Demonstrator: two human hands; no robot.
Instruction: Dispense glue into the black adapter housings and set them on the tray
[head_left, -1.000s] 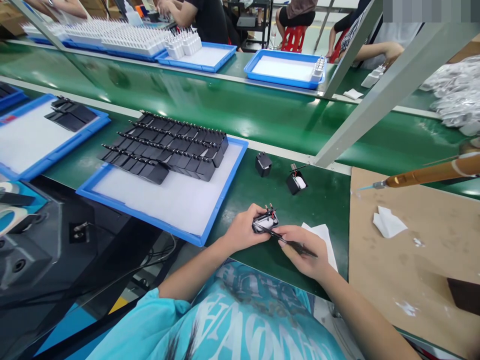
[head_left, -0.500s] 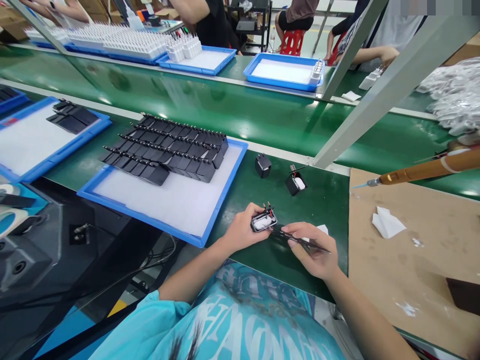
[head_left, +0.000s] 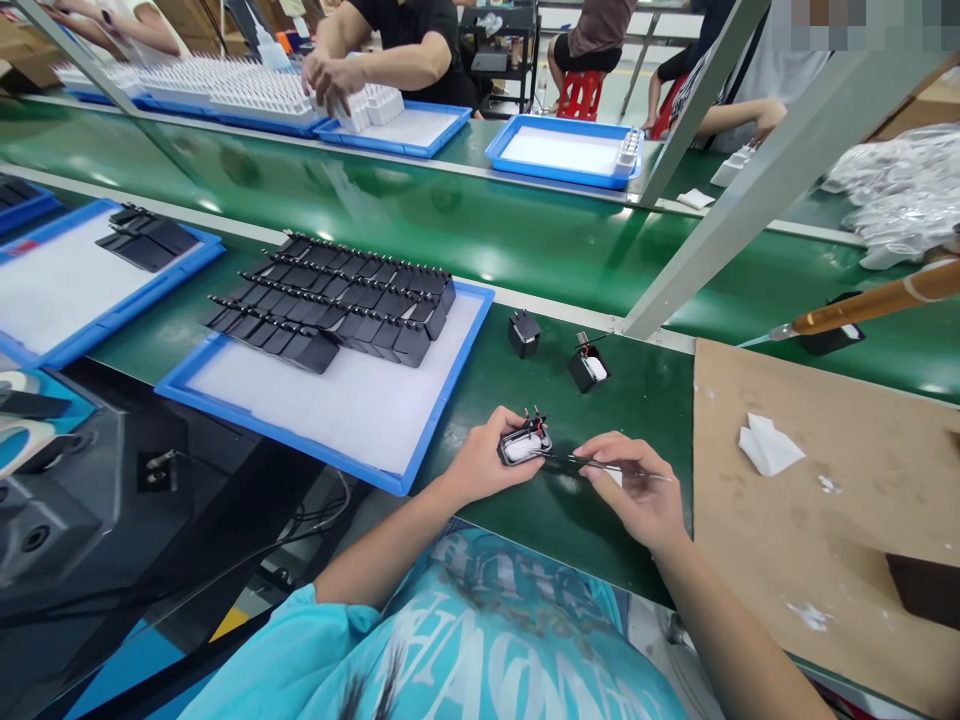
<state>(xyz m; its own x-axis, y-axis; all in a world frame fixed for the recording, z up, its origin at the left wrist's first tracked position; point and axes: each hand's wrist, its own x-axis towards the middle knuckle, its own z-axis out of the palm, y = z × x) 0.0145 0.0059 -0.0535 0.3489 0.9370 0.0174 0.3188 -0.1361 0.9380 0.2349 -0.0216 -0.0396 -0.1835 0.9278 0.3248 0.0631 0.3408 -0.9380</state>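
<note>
My left hand point(head_left: 484, 458) is closed around an open black plug-adapter housing point(head_left: 516, 452). White filling or parts show inside it, with small red bits and two metal prongs at its far end. In my right hand point(head_left: 639, 492) a pair of dark tweezers point(head_left: 592, 462) is pinched, its tips reaching to the housing's right edge. Whether the tips touch the inside I cannot tell. Beyond my hands stand a closed black plug adapter point(head_left: 524, 334) and a second open housing point(head_left: 589, 366) with a white inside. A scrap of white paper point(head_left: 613, 476) lies partly behind my right fingers.
Rows of black adapters point(head_left: 337, 300) fill the back of a blue-rimmed tray point(head_left: 450, 395) at left. Brown cardboard point(head_left: 825, 560) covers the right side, below an orange-brown dispenser point(head_left: 862, 308). A slanted metal post point(head_left: 720, 200) rises ahead. Across the green conveyor point(head_left: 420, 215), a co-worker's hands point(head_left: 334, 80) handle white adapters.
My right hand has shifted slightly right, drawing the tweezers back a little from the housing. A co-worker's hands have come over the white adapters. A black housing now shows on the conveyor behind the dispenser.
</note>
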